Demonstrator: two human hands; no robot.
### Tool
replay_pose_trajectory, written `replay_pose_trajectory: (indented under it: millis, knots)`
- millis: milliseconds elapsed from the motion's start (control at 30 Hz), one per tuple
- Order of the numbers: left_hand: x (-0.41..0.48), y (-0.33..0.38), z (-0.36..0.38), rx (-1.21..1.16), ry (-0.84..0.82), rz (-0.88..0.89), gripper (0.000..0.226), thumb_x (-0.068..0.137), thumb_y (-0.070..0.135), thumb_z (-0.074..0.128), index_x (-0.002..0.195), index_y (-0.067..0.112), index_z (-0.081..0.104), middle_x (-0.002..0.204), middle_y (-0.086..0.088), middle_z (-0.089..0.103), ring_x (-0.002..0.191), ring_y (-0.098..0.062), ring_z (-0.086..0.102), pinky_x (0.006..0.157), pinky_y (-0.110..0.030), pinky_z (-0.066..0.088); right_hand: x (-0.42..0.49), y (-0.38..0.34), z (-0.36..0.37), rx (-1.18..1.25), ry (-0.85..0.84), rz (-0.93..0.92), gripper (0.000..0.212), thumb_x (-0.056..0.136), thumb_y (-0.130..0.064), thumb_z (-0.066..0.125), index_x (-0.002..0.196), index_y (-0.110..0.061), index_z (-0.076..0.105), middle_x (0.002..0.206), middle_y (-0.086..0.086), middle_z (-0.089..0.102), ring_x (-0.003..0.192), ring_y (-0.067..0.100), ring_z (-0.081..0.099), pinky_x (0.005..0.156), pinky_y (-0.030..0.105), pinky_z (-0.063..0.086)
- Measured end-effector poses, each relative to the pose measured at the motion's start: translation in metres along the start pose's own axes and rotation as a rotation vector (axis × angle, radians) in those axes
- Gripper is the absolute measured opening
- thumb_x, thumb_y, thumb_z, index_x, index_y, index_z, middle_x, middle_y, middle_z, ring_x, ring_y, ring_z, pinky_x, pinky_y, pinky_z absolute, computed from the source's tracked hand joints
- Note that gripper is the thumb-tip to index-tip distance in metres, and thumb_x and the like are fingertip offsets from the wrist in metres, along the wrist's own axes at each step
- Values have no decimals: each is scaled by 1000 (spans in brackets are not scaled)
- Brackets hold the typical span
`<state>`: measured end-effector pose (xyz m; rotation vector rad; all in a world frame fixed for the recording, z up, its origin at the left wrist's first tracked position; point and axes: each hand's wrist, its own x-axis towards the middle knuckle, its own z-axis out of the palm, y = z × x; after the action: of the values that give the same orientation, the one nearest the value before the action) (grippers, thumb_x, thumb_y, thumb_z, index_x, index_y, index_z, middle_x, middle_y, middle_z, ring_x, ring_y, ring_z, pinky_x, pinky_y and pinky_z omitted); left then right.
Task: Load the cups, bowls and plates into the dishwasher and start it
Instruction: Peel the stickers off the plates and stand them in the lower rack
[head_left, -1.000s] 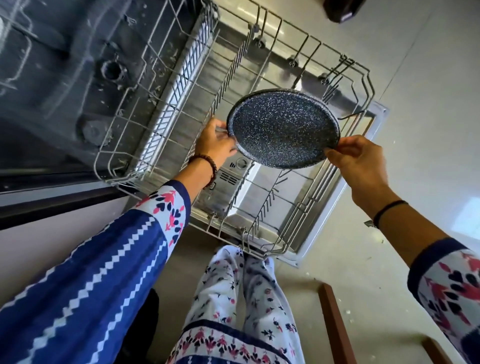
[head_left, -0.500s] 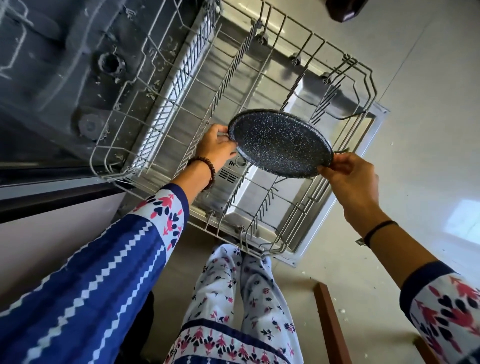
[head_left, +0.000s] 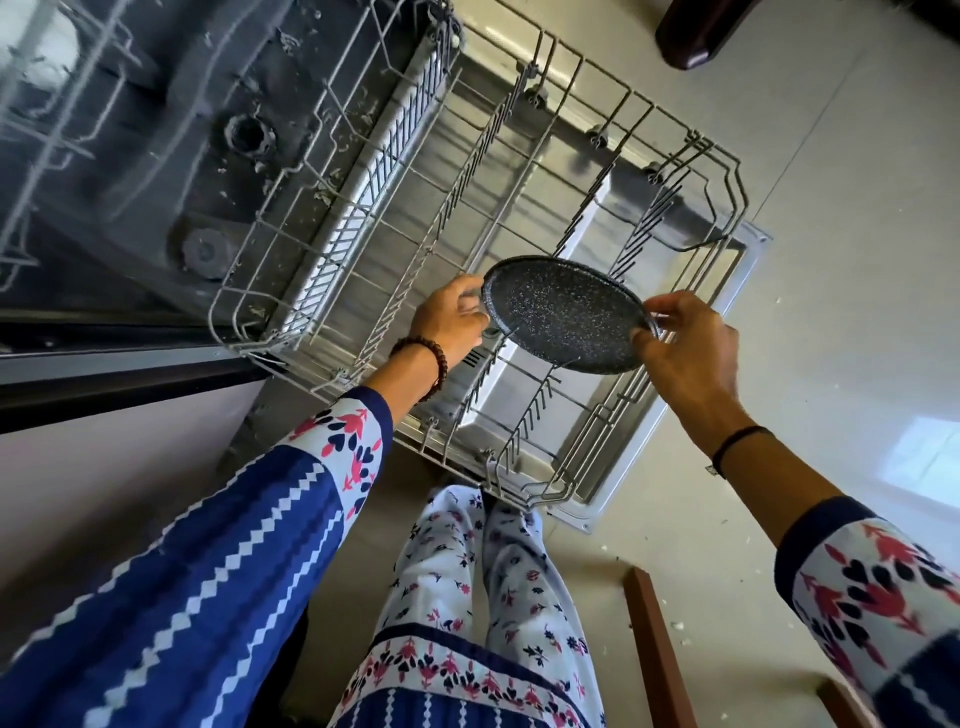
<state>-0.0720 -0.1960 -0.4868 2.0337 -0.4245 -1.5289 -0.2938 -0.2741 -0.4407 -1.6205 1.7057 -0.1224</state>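
The plate (head_left: 566, 317) has sunk lower and tipped flatter, now at frame centre among the rack (head_left: 384, 150) tines. The left hand (head_left: 452, 322) and right hand (head_left: 685, 348) each grip its rim. No other dishes show, so loading seems barely begun and nothing is started.

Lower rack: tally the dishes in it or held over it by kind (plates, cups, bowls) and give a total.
Plates: 1, the dark speckled plate, gripped at its rim by the left hand and the right hand at the lower rack
Cups: 0
Bowls: 0
Total: 1
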Motion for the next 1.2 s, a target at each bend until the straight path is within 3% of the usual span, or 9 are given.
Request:
replay_pose_trajectory:
  millis: [67,200,400,533,633,800,967,1100,1200]
  knots:
    - [-14,6,-1,-11,-6,11,53,90,-3,57,138,18,48,137,-7,54,115,-20,59,85,-27,55,-6,-13,-4,-14,-11,-44,33,92,-6,68,124,-5,61,123,7,64,109,13,57,82,16,45]
    - [-46,21,-2,-47,-8,26,50,89,-2,55,135,16,52,133,-10,57,116,-20,59,92,-34,54,-20,-43,-14,-13,-56,-96,29,91,-7,68,120,-6,65,117,6,67,100,11,60,69,5,43]
    - [-106,52,-25,-89,37,86,46,87,1,54,130,17,57,123,-3,64,112,-18,61,97,-40,52,-53,-111,-25,-20,-161,-228,18,87,-7,73,104,-12,71,98,-2,72,82,3,64,66,-2,44]
    - [-153,65,-53,-126,112,121,39,88,0,50,122,15,62,113,-2,66,102,-19,63,90,-42,56,-89,-160,-29,45,-274,-331,14,85,-9,72,95,-18,70,89,-7,74,81,4,69,75,19,56]
    - [-190,68,-77,-164,158,150,29,90,3,54,115,15,63,115,-2,67,107,-18,63,93,-41,54,-116,-194,-31,45,-349,-410,14,86,-11,72,96,-19,71,85,-13,72,77,-7,66,72,10,50]
    - [-256,66,-117,-312,295,150,20,90,2,58,96,20,64,111,-5,68,108,-20,63,94,-45,53,-169,-243,-35,82,-504,-532,10,88,-17,72,98,-19,70,89,-8,74,83,1,69,77,30,60]
    - [-330,56,-152,-319,456,186,18,92,6,59,106,11,66,104,-9,71,98,-24,66,84,-42,57,-220,-283,-38,46,-649,-644,12,88,-24,73,98,-20,69,92,-2,74,86,15,72,79,43,60]
    - [-394,38,-177,-348,607,229,17,91,11,59,107,13,66,97,-7,71,94,-26,68,70,-32,56,-264,-312,-35,2,-778,-716,11,89,-26,73,98,-21,68,88,-1,74,80,14,73,76,38,62]
    - [-440,16,-192,-378,737,227,19,91,13,59,109,16,65,94,-2,71,87,-17,68,67,-27,58,-301,-332,-28,-32,-902,-777,12,91,-19,71,102,-13,69,90,6,74,77,14,73,75,32,62]
